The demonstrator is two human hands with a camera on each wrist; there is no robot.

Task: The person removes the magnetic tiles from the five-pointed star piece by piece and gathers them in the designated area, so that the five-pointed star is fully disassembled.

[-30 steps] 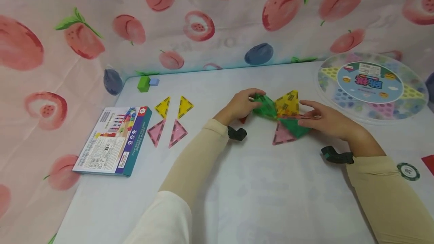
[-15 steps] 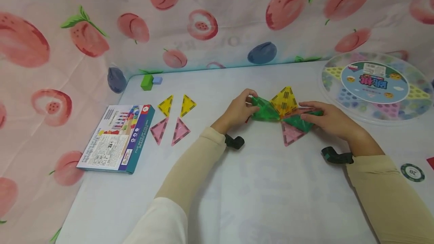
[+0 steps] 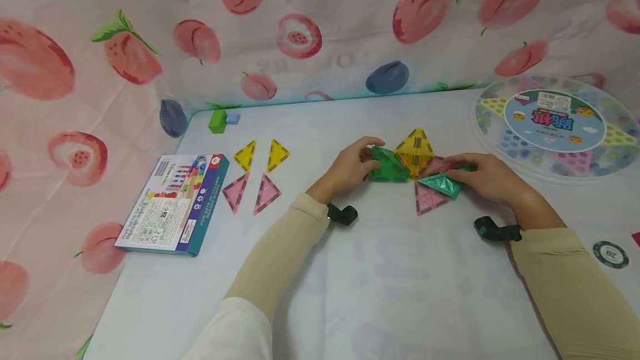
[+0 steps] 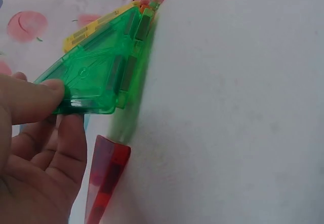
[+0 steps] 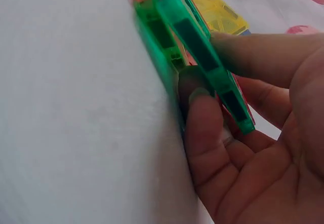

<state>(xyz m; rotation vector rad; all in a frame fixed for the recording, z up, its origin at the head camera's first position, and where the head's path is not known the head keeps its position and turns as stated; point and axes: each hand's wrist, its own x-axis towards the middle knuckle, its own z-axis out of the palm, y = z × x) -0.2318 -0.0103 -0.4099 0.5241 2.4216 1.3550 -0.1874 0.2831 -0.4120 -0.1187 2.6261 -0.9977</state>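
In the head view, my left hand (image 3: 352, 165) pinches the outer edge of a translucent green magnetic tile (image 3: 389, 164). The left wrist view shows the thumb on top of this tile and fingers beneath. My right hand (image 3: 487, 176) pinches another green magnetic tile (image 3: 442, 185), tilted so that it catches the light; pink tiles lie against it. Between the hands, yellow magnetic tiles (image 3: 416, 149) meet the green ones at a central point. A pink triangular tile (image 3: 431, 199) spreads toward the front. Below the left hand, a red tile (image 4: 109, 168) lies apart on the table.
Two yellow triangles (image 3: 245, 155) and two pink triangles (image 3: 233, 193) lie at left. Beyond them are a green block (image 3: 217, 121) and a blue one. A boxed set (image 3: 170, 204) sits far left, a round game board (image 3: 555, 124) back right, a chip (image 3: 610, 254) at right.
The yellow tiles have turned and now point straight back. The left green tile has swung flatter toward the front, and the right green tile's tilt has changed. Both hands keep their hold.
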